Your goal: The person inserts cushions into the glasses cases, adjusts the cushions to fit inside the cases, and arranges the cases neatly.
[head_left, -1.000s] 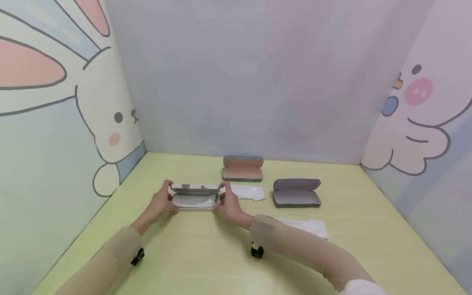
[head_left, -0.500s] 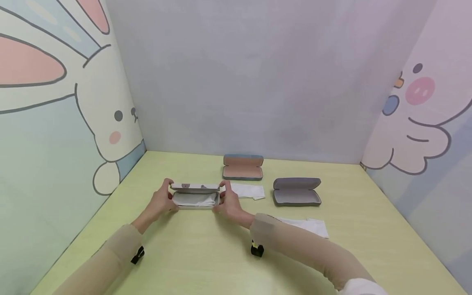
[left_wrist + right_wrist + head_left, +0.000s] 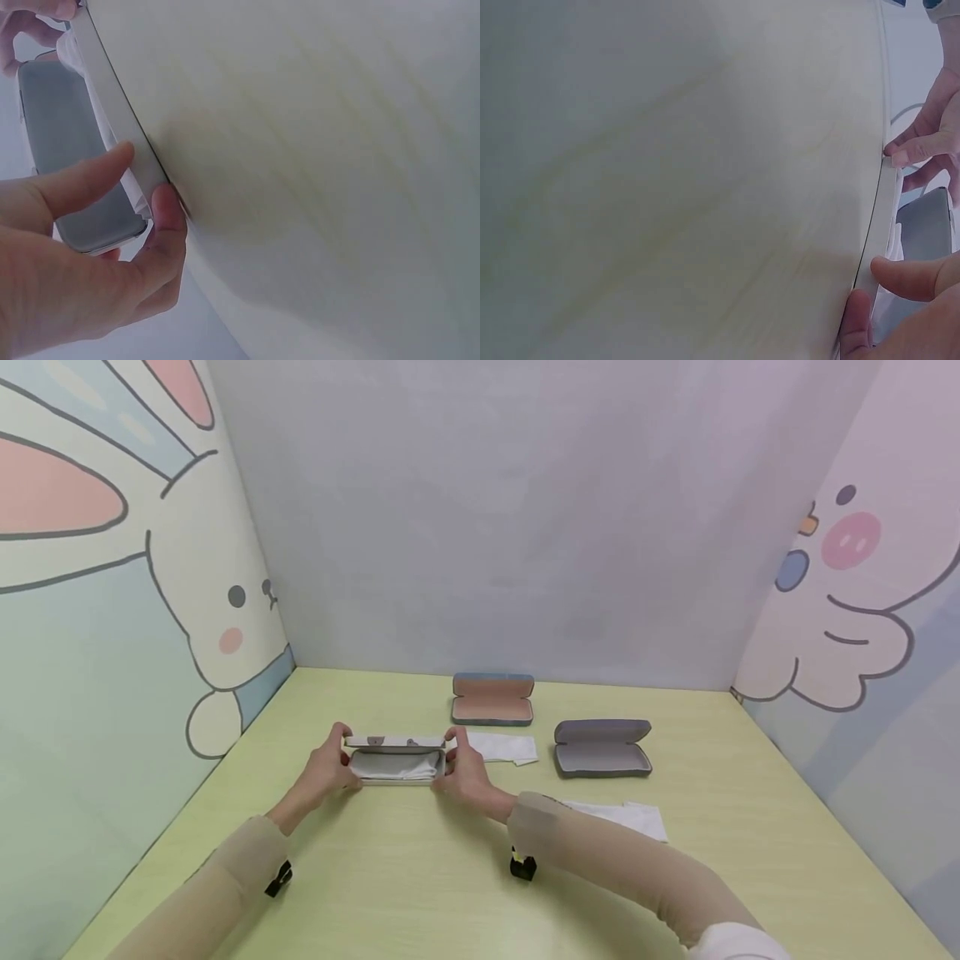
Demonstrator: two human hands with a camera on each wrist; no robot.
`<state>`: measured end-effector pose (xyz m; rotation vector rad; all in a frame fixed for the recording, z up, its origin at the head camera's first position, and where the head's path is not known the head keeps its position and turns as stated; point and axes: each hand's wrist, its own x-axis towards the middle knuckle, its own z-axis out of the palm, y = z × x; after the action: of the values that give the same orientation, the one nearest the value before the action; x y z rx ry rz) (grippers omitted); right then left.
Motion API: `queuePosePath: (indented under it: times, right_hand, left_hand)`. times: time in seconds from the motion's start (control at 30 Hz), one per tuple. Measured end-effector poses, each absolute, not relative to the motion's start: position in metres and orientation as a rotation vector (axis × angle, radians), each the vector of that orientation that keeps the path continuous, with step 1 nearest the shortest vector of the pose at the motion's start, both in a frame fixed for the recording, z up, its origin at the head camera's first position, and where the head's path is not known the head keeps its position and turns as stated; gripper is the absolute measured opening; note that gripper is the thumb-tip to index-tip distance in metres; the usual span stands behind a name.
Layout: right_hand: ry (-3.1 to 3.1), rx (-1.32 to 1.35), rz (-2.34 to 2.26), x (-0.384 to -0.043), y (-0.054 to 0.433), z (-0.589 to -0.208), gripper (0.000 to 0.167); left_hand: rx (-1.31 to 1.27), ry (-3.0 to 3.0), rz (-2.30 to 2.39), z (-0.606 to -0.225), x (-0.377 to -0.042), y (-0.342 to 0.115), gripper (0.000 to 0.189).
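A white glasses case [image 3: 393, 742] with small dark drawings on its lid stands partly open on the table, left of the middle in the head view. Inside its base lies a folded white cloth [image 3: 393, 767]. My left hand [image 3: 327, 768] grips the left end, with fingers up at the lid and the thumb low at the base. At the right end my right hand [image 3: 467, 774] holds it the same way. The left wrist view shows the case's grey lid lining [image 3: 64, 135], and the left thumb and a fingertip [image 3: 169, 206] on the pale front edge.
Behind stands an open case with a pink lining [image 3: 492, 708]. An open dark grey case [image 3: 602, 760] is to the right. One white cloth [image 3: 502, 747] lies beside my right hand, another [image 3: 630, 818] partly behind the right sleeve. Walls bound the table's back and sides.
The white case's lid has tipped slightly lower toward the base. Both hands keep their hold on its ends. The other cases and cloths stay in place.
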<state>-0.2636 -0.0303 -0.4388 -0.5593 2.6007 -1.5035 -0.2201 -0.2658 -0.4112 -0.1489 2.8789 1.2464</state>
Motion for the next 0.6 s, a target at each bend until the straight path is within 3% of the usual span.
queuePosePath:
  times: [0.23, 0.47, 0.6]
  right_hand:
    - [2.615, -0.597, -1.474, -0.2633, -0.0297, -0.4385, 0.062]
    - [2.72, -0.651, -1.367, -0.2619, -0.0303, -0.4401, 0.037]
    - [2.724, -0.633, -1.361, -0.262, -0.0309, -0.4403, 0.035]
  left_hand:
    - [-0.121, 2.893, 1.236, -0.4115, -0.2202, -0.2666, 0.069]
    - [-0.148, 2.95, 1.092, -0.4143, -0.2196, -0.2612, 0.049]
    - [-0.192, 2.941, 1.065, -0.4154, -0.2216, -0.2595, 0.047]
